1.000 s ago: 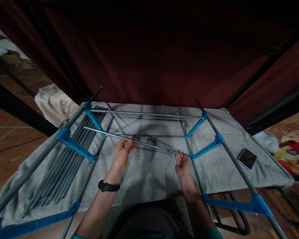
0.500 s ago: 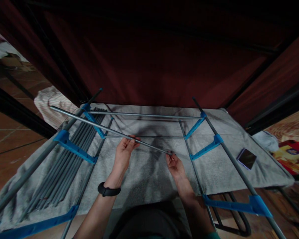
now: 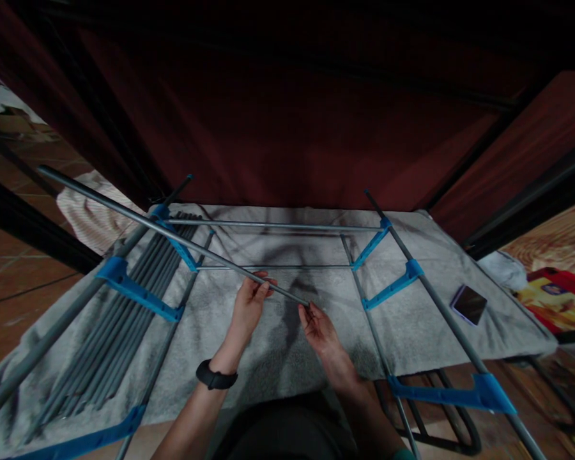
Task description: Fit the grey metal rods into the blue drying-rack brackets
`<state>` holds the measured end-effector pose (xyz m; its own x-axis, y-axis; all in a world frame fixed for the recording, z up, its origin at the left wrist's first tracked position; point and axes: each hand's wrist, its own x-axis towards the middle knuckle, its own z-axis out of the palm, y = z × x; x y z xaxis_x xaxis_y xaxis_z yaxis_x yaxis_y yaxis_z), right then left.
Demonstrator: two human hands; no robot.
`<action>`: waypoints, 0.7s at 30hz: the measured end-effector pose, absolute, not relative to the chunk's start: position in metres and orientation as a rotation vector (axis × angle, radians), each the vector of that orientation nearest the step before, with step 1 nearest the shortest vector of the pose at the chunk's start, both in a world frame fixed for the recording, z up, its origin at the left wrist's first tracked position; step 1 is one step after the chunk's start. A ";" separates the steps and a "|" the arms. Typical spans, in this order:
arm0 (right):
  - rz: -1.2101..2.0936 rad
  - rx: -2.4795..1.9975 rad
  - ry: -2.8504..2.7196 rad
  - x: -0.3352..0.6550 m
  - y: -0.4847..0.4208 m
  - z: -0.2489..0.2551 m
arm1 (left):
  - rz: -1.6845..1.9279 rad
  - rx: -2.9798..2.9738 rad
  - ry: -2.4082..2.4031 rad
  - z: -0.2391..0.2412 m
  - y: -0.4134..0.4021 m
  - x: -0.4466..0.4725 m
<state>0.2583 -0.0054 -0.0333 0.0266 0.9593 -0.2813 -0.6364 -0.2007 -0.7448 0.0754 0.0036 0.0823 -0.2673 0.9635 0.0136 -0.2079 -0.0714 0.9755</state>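
A long grey metal tube [image 3: 138,220] slants across the view, its far end up at the left and its near end low in the middle. My left hand [image 3: 250,305] is closed round it partway along, and a black band circles that wrist. At the near end, my right hand [image 3: 319,327] pinches the tube's tip. Beneath and around it stands a frame of grey poles with blue plastic brackets [image 3: 138,291]. Two crossbars [image 3: 278,225] join its left and right sides at the back. Several loose tubes [image 3: 124,326] lie side by side at the left.
Grey cloth [image 3: 287,345] covers the surface under the frame. A phone [image 3: 468,305] lies on it at the right. Behind stands a dark red panel [image 3: 287,140]. A red and yellow package [image 3: 558,297] is at the far right, and a striped cloth [image 3: 96,207] at the left.
The tube has shifted to the left and tilted more steeply. My right hand has moved left, closer to my left hand, still at the tube's near end.
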 end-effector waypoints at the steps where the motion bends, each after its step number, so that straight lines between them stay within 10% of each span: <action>1: 1.537 -0.930 -0.443 0.258 -0.008 -0.034 | 1.535 0.957 1.218 0.083 0.004 0.074; 21: 1.724 -1.103 -0.679 0.231 -0.018 -0.021 | 1.430 1.128 1.243 0.077 -0.006 0.086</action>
<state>0.2305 -0.0185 -0.0214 -0.1461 0.9164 -0.3726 -0.4161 -0.3986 -0.8173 0.0862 -0.0059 0.0767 -0.1758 0.9816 0.0747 -0.0630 -0.0870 0.9942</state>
